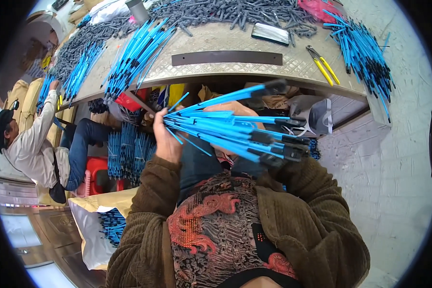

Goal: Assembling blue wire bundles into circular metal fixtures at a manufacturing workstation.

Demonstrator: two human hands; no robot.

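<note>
The left hand [165, 139] is closed around the thin ends of a bundle of blue rods with black tips [230, 128], held below the metal workbench [225, 41]. The right hand [235, 109] lies mostly hidden behind the bundle; its grip cannot be told.

We see our left hand [165, 139] gripping a fanned bundle of blue rods [225, 127] below the surface [225, 41]; our right hand [235, 109] behind them.
</note>
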